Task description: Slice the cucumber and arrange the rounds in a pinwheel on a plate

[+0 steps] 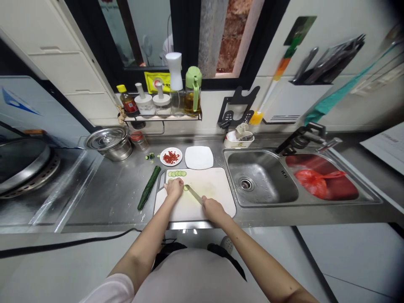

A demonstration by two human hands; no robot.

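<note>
A white cutting board (214, 185) lies on the steel counter in front of me. My left hand (174, 187) is curled over a piece of cucumber on the board's left part, mostly hiding it. My right hand (212, 208) grips the handle of a knife (193, 193), whose blade meets the cucumber end beside my left fingers. A row of cucumber slices (177, 173) lies along the board's far edge. A whole cucumber (149, 187) lies on the counter just left of the board.
A small plate of chopped red chilli (171, 157) and an empty white plate (198, 157) sit behind the board. A lidded steel pot (110, 142) stands at left, a double sink (261, 181) at right with a red bag (312, 181) in it. Condiment bottles fill a shelf (162, 118) above.
</note>
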